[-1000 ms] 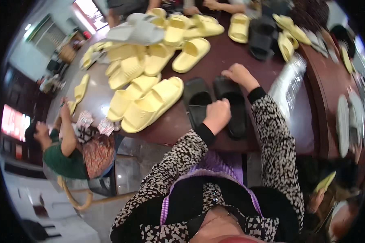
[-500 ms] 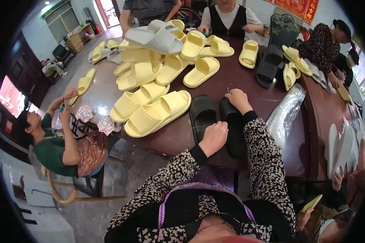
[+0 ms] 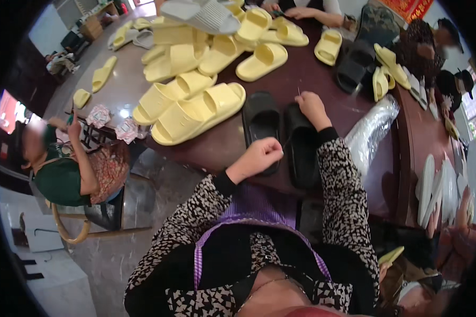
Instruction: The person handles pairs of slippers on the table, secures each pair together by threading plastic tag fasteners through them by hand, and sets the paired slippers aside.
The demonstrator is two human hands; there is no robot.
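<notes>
Centrally, round-ended black slippers [image 3: 303, 166], ribbed yellow slippers [image 3: 180, 129]; right hand [image 3: 313, 110] pinching thin sliver [image 3: 299, 91], left hand [image 3: 258, 158] curled narrow, contents unclear; glossy reddish-brown surface [image 3: 301, 68]; grey floor [image 3: 166, 198].

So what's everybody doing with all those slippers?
A person has two black slippers side by side on the table. The right hand is at the far end of one, with something very thin sticking up by its fingertips. The left hand is pinched over the near part of the other. Yellow slippers are piled to the left, and clear plastic lies to the right. Someone in green sits at the left, hand raised.
</notes>
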